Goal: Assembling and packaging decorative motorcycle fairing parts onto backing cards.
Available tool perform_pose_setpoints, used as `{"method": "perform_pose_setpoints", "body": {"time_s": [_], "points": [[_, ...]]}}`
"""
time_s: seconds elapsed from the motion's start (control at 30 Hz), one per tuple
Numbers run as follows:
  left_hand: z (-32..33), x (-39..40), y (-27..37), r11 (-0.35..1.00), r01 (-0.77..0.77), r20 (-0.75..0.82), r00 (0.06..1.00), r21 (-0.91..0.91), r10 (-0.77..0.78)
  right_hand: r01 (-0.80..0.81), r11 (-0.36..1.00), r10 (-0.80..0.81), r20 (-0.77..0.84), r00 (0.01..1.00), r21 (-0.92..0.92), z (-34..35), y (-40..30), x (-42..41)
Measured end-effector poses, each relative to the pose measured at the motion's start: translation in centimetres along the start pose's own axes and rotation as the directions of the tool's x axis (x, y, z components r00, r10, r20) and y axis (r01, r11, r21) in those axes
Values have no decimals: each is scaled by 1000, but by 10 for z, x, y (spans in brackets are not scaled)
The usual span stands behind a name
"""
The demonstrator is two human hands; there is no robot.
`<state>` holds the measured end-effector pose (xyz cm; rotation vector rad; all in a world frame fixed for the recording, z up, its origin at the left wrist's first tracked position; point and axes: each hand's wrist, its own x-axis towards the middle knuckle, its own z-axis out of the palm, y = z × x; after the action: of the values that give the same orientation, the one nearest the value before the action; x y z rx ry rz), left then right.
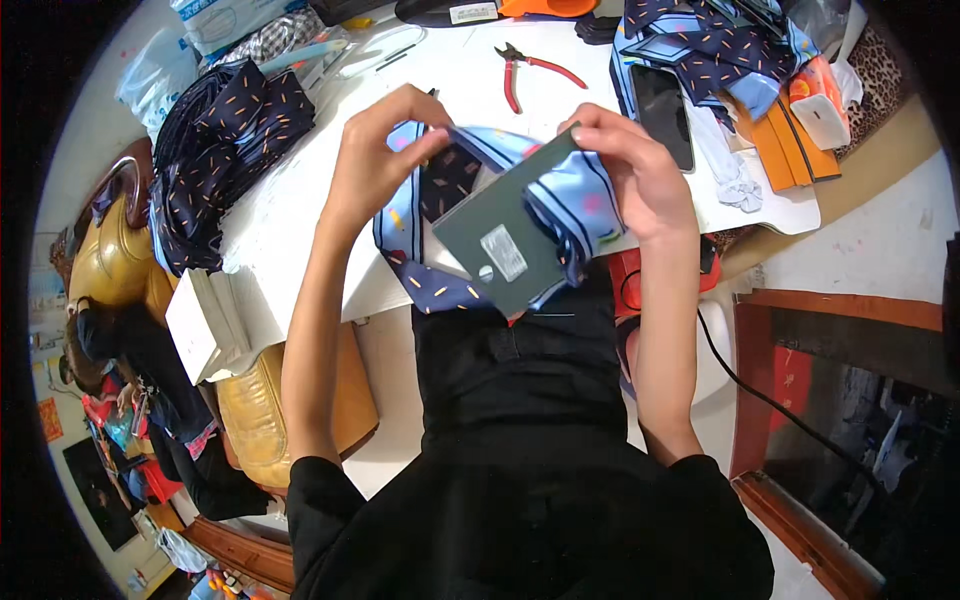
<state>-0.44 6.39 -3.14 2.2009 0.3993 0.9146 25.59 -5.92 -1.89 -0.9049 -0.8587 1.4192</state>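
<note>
A flat dark green card [480, 225] with a pale, unreadable patch is tilted above the table's near edge. My right hand [634, 161] grips its upper right corner, along with a light blue printed fabric strip [596, 199] that loops around the card's right part. Between thumb and finger, my left hand [382, 154] pinches another stretch of what looks like the same silky strip. From there the strip hangs down in a light blue band and turns to its navy side with orange dashes [439, 287] under the card. Part of the fabric is hidden behind the card.
Diagonal cutters [511, 54] with red handles lie on the white table [300, 195]. Navy patterned fabric is heaped at left [240, 142] and at back right [697, 56]. A phone [662, 112] and an orange box [787, 142] are on the right. Another person [142, 367] is at far left.
</note>
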Motion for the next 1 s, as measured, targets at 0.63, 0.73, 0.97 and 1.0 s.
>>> {"method": "perform_pose_setpoints", "body": {"time_s": [0.63, 0.73, 0.97, 1.0], "points": [[38, -12, 19, 939, 222, -159, 950, -261, -269, -40, 999, 39, -18, 999, -16, 21, 19, -18], [49, -21, 9, 831, 295, -227, 870, -471, -438, -54, 983, 55, 1, 998, -177, 18, 30, -28], [60, -15, -1, 770, 89, -198, 942, -632, -272, 48, 890, -110, -113, 987, -453, 23, 32, -31], [60, -14, 0, 774, 54, -191, 956, -631, -223, 47, 890, -109, -112, 988, -454, 24, 28, -31]]}}
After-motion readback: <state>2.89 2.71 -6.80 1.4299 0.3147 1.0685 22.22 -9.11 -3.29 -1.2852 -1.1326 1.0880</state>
